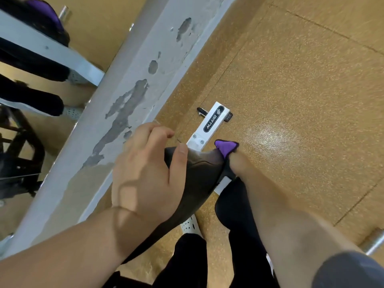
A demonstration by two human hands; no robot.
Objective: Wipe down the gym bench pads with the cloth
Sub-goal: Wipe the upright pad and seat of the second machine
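**Downward view over a gym bench.**

- **Floor**: tan speckled tiles fill the field from 12 to 5 o'clock.
- **Wall base**: a white strip with flaking paint runs diagonally from 7 to 1 o'clock. A mirror lies beyond it at 9 o'clock.
- **Bench pad**: the dark pad sits at centre with its narrow end pointing to 1 o'clock. This is the surface to be wiped.
- **Left hand**: it grips the pad's 9 o'clock edge, thumb across the top and fingers curled over the far side. This probably steadies the pad against wiping pressure.
- **Right hand**: it reaches in from 5 o'clock to the pad's narrow end. Its fingers are hidden, so it cannot be told whether they curl round the cloth or press it flat.
- **Frame**: the white bar extends from under the pad toward 1 o'clock.
- **Cloth**: purple, it is bunched at the tip of the right hand and touches the pad's end. It appears placed to reach the end face, so the wipe is judged to be under way there.
- **Counts:** two hands, one pad, one cloth and one frame bar. The bar carries one black label and two bolts.
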